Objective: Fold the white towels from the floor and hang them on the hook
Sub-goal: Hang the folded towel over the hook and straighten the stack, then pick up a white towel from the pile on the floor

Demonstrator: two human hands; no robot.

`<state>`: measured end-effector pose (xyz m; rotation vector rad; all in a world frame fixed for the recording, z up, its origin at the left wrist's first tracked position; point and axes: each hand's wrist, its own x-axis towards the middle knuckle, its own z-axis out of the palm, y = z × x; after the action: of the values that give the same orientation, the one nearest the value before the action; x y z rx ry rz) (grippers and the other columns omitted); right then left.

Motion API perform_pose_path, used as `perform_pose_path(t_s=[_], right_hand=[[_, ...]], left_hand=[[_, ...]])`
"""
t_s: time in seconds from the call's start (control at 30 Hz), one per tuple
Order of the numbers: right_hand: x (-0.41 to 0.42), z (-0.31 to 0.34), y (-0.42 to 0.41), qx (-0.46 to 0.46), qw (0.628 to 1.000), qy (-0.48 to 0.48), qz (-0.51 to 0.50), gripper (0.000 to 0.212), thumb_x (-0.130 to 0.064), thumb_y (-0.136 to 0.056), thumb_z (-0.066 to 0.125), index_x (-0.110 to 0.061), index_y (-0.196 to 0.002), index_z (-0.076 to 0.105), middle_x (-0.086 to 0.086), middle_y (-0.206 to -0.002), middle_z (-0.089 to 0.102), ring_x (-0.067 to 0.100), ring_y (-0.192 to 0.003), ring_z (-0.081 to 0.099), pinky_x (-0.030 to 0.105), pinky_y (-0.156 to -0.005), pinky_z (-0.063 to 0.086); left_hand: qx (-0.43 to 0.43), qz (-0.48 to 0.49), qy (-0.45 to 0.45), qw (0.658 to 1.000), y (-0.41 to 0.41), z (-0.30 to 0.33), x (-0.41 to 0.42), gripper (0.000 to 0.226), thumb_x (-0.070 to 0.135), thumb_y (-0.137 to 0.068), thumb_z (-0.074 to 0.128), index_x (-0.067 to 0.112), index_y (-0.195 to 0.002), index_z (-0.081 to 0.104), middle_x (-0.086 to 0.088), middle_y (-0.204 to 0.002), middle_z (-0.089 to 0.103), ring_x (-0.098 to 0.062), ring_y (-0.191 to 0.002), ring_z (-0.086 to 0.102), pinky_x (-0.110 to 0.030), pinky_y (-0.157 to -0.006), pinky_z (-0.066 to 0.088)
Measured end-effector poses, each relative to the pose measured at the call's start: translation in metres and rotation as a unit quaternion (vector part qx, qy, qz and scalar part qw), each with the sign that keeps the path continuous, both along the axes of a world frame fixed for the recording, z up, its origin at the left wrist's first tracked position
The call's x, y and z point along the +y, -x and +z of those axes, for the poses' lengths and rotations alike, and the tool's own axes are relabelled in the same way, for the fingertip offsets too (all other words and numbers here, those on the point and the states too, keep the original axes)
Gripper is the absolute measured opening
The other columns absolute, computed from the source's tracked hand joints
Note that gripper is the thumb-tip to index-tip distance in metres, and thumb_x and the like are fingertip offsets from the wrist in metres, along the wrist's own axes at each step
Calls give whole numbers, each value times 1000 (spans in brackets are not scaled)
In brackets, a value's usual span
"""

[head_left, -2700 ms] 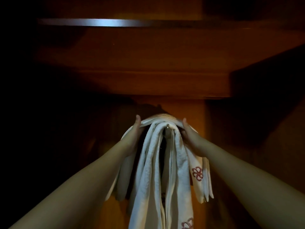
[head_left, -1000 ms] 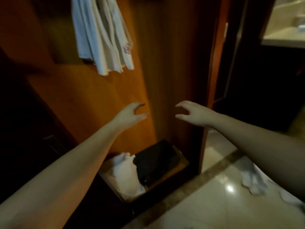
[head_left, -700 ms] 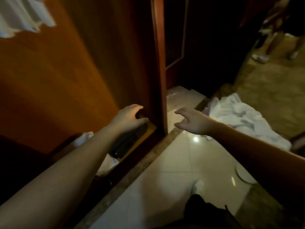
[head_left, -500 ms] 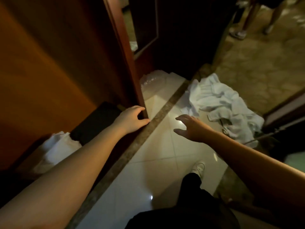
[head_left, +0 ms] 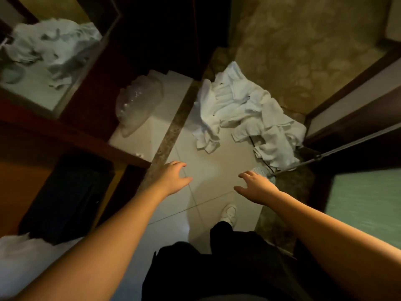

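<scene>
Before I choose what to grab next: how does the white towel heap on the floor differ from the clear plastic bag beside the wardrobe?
The towel heap is opaque white cloth; the plastic bag is see-through and shiny. The heap spreads wide across tile and carpet edge, while the bag is a smaller single lump on the tile. The heap lies right of the brown floor strip, the bag left. Both lie crumpled and untouched.

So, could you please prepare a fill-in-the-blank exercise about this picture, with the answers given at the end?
1. Both the left hand and the right hand hold ____.
2. The pile of white towels lies crumpled on the ____.
3. The clear plastic bag lies to the ____ of the towels in the picture.
4. The shoe below the hands is ____ in colour.

Missing words: nothing; floor; left; white
</scene>
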<state>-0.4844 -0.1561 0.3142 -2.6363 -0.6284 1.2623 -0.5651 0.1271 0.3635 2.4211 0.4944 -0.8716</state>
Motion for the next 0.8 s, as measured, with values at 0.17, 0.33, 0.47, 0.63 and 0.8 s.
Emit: perform_pose_path(t_s=[0.17,0.33,0.47,0.63,0.8], right_hand=[[-20,-48,-66,25,998,43,-35,65,-59,-95,50,-20,-148,43,3,-152,44,26,-137,43,39,-107,38],[-11,-119,-132,57,994,63,-67,64,-58,-95,48,-21,-147,45,4,-151,45,27,-135,45,40,-106,38],[6,-180,-188,80,988,81,-104,60,-53,-98,49,-19,-147,45,7,-150,44,29,-134,45,40,-108,39],[38,-243,-256,112,977,108,-143,53,-46,-102,47,-17,-146,46,10,-150,44,29,-135,45,36,-106,38],[88,-292,-324,140,968,74,-193,50,-38,-103,49,-12,-145,48,14,-150,45,30,-136,44,36,-110,36]], left_hand=[[48,-35,6,998,-75,-56,-10,64,47,-93,61,21,-149,45,-1,-155,42,-22,-137,45,-34,-107,37],[66,-2,49,997,-153,-128,3,58,40,-90,68,19,-142,52,-4,-148,48,-27,-133,49,-36,-107,41],[85,7,71,994,-221,-195,26,60,41,-91,66,18,-144,50,-6,-147,49,-25,-132,49,-37,-108,41],[99,-8,92,991,-310,-268,64,57,37,-92,64,17,-144,51,-7,-146,50,-25,-131,50,-33,-103,41],[104,0,102,989,-383,-330,102,54,37,-92,64,18,-142,53,-4,-144,53,-23,-128,52,-30,-98,41]])
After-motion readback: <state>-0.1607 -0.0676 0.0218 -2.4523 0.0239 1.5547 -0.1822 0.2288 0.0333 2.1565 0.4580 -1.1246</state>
